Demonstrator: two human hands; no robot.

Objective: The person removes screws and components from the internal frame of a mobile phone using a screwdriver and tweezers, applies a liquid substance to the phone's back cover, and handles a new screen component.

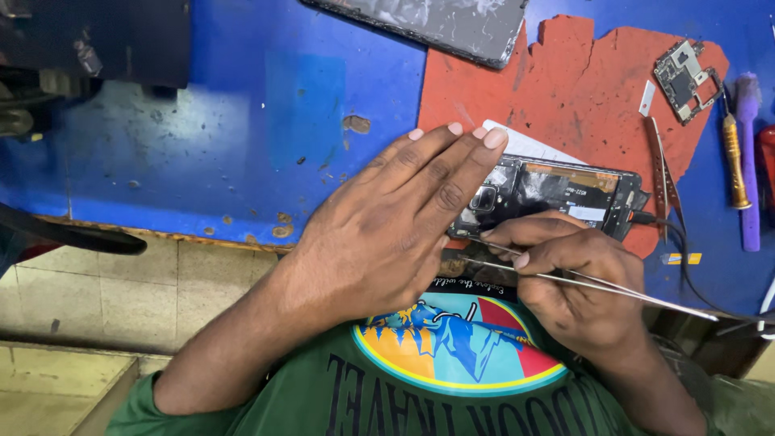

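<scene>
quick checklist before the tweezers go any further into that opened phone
1. Left hand steadying the opened phone: ok, it lies flat across the phone's left end.
2. Tweezers gripped in the right hand: ok.
3. Tweezer tips in sight: cannot tell, hidden under the left hand.
4. Cable at the phone's right end: not ok, it appears plugged in.
5. Phone on the red mat: ok.
6. Spare tweezers and circuit board clear of the hands: ok.

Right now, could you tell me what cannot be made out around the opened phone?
Head view:
- Opened phone: its left end is hidden under the left hand.
- Tweezers: tips hidden behind the right hand.
- Cracked panel: cut off by the top edge.
</scene>
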